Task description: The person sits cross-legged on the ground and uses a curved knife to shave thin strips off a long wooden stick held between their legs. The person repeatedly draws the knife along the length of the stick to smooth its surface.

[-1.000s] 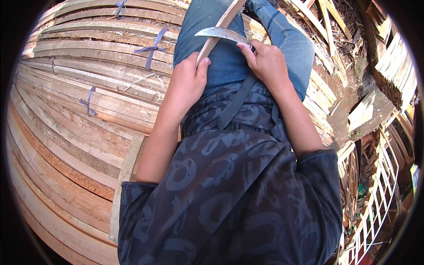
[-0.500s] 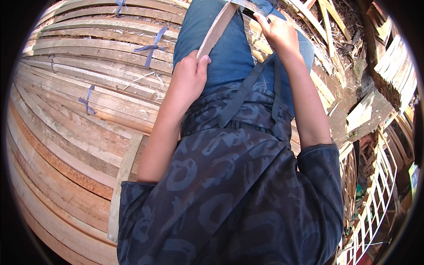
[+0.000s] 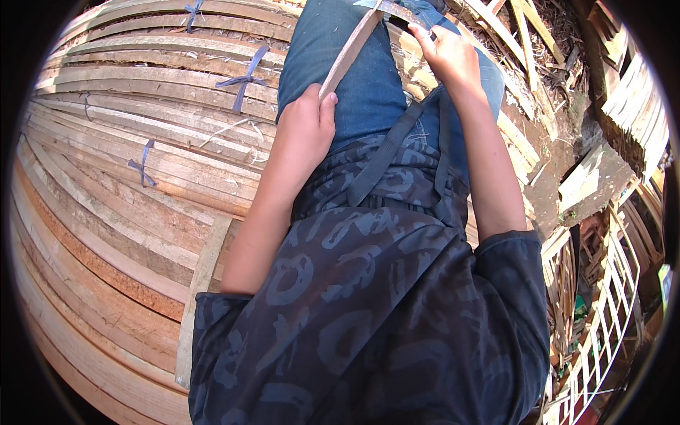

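Observation:
A narrow wooden strip (image 3: 351,51) slants up and away over my jeans. Its near end is in my left hand (image 3: 306,122), the fingers closed round it and the thumb along its side. My right hand (image 3: 452,57) is closed at the right end of a metal blade (image 3: 397,11), whose handle is mostly hidden in the grip. The blade lies across the far end of the strip, near the top edge of the view; whether its edge bites into the wood I cannot tell.
Long sawn battens (image 3: 127,166) lie in stacked rows at the left, some bundled with blue ties (image 3: 244,79). Wood offcuts (image 3: 520,42) litter the far right. A pale lattice of thin strips (image 3: 595,347) stands at the lower right, near a flat slab (image 3: 598,180).
The strip has turned slightly in my left hand and shows a narrower face. The blade has shifted a little to the left across its far end. Both hands keep their holds.

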Action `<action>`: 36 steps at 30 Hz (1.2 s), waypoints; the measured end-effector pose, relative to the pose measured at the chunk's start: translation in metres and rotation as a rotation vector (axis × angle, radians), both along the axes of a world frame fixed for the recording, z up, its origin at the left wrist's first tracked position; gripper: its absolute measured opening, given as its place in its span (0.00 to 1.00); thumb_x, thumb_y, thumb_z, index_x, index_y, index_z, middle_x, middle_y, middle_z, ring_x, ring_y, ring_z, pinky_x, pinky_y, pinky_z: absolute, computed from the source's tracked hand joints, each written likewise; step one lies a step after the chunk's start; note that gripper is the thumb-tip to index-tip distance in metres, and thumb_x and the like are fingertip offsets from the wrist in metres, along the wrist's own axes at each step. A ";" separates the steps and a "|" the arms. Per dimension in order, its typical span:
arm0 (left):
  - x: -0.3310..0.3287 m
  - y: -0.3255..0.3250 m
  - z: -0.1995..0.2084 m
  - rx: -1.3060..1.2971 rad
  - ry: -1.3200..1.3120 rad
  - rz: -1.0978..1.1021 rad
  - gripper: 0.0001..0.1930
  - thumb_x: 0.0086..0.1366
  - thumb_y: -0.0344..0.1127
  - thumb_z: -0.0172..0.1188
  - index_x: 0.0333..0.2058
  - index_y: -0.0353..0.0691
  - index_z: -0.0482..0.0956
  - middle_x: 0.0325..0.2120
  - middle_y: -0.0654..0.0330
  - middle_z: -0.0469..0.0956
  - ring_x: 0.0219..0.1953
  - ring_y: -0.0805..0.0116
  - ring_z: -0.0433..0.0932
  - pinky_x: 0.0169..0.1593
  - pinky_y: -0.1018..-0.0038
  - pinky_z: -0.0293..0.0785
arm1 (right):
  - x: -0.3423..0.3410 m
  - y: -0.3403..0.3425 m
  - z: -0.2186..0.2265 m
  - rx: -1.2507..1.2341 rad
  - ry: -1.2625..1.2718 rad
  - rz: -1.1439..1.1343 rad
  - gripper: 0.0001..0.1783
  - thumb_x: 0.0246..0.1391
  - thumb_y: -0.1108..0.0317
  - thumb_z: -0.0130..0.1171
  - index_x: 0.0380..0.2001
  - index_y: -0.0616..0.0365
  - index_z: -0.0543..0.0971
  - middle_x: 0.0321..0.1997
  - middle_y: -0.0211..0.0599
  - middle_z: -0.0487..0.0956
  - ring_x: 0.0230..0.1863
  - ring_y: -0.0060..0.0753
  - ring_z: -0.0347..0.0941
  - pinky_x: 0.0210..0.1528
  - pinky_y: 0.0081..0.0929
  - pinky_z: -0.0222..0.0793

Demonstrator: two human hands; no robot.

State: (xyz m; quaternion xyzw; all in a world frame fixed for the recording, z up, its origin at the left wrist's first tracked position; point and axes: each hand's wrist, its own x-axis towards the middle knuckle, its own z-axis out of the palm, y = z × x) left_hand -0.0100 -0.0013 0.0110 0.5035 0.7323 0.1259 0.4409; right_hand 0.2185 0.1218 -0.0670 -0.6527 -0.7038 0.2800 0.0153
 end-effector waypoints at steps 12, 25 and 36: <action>-0.010 0.006 0.024 -0.022 0.121 0.064 0.22 0.61 0.37 0.64 0.50 0.36 0.67 0.14 0.57 0.71 0.17 0.63 0.72 0.26 0.68 0.66 | 0.021 -0.053 0.021 -0.093 0.272 -0.069 0.23 0.55 0.52 0.64 0.27 0.66 0.80 0.16 0.52 0.74 0.22 0.55 0.74 0.29 0.42 0.69; 0.000 -0.007 0.004 0.053 0.070 0.168 0.30 0.56 0.34 0.69 0.50 0.36 0.59 0.14 0.59 0.72 0.17 0.65 0.72 0.27 0.70 0.67 | 0.039 -0.049 0.075 -0.915 0.489 -0.304 0.21 0.59 0.49 0.61 0.33 0.59 0.75 0.11 0.22 0.63 0.11 0.16 0.61 0.12 0.20 0.55; -0.038 -0.024 -0.008 0.252 0.181 0.178 0.34 0.53 0.45 0.72 0.49 0.38 0.59 0.12 0.59 0.70 0.15 0.58 0.73 0.24 0.68 0.67 | 0.058 -0.038 0.068 -0.655 0.703 -0.404 0.13 0.56 0.59 0.63 0.27 0.55 0.73 0.16 0.25 0.70 0.13 0.16 0.64 0.15 0.17 0.58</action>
